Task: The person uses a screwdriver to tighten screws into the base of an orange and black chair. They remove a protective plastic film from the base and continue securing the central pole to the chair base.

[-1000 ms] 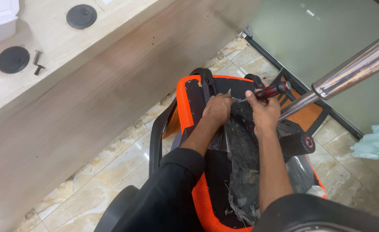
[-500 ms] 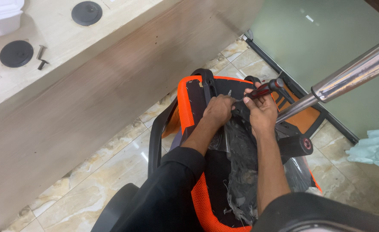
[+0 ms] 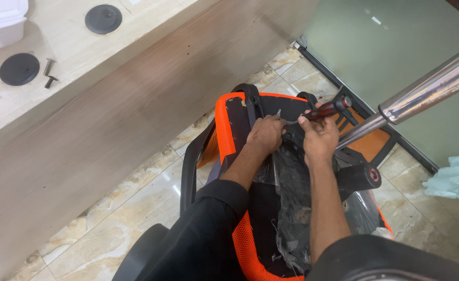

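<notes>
Your right hand (image 3: pixel 319 136) grips pliers (image 3: pixel 327 110), left hand (image 3: pixel 265 134) pinches chair (image 3: pixel 229 130) lining; black lining (image 3: pixel 292 208) partly loose, top edge remains fastened.

We are seeing no labels, signs or screens here. The only package-like thing showing is a white plastic box (image 3: pixel 1 23), rectangular with rounded corners, sitting on the pale countertop (image 3: pixel 63 47) at the far upper left edge of the view, partly cut off by the frame.

Left hand (image 3: pixel 265 134) and right hand (image 3: pixel 319 136) close together, seemingly both clenched.
</notes>
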